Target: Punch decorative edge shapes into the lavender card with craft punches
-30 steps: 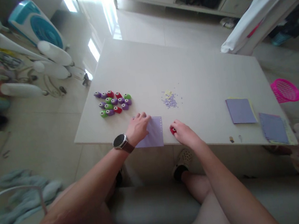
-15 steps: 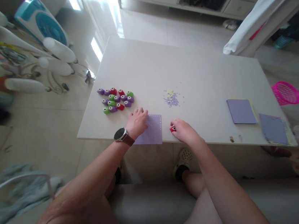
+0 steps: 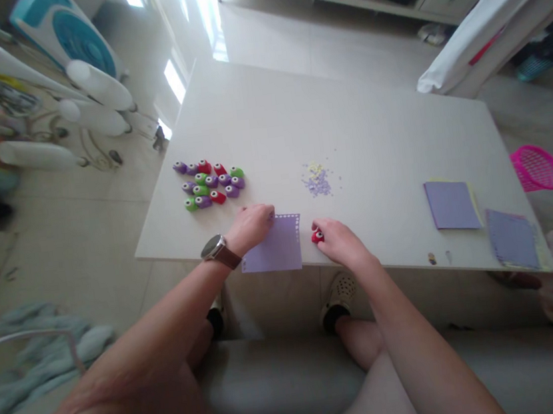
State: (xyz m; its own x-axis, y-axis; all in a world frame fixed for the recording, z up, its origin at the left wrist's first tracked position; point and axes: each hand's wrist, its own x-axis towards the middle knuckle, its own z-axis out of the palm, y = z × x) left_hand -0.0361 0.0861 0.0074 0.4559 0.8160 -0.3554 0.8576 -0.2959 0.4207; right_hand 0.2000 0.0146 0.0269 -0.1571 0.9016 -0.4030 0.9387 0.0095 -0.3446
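A sheet of purple paper (image 3: 281, 246) lies at the table's front edge, its lower part jutting over. Small punched holes run along its top and right edges, with a few at the lower left. My left hand (image 3: 253, 226), wearing a watch, has its fingers curled together at the sheet's upper edge, pinching the paper. Just right of the sheet, my right hand (image 3: 335, 237) grips a red craft punch (image 3: 317, 236) resting on the tabletop. The punch and the paper are apart. My left hand covers the sheet's upper left part.
Several purple, green and red craft punches (image 3: 211, 181) stand at the table's left. Purple and yellow paper bits (image 3: 317, 180) form a small pile mid-table. Two stacks of purple sheets, one plain (image 3: 452, 205) and one with punched edges (image 3: 512, 238), lie at the right.
My left fingers have gone from spread on the paper to curled at its upper edge. More of the sheet now shows. My right hand stays by the table edge with the red punch.
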